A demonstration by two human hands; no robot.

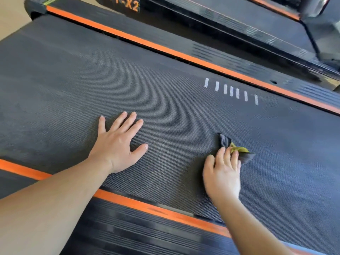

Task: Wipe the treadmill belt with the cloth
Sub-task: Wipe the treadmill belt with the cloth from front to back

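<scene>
The dark textured belt [165, 80] ran between two orange stripes [147, 45], with a short row of white marks [231, 91] printed near its far edge. Nearer than the marks and to their left, the left hand [117, 144] lay flat on the belt, fingers spread. Just nearer than the marks, a bunched grey-and-yellow cloth [237, 150] lay on the belt, held under the right hand's [222, 173] fingers.

Two hands [117, 144] [222, 174], one cloth [225, 141], seven marks [231, 91]
</scene>
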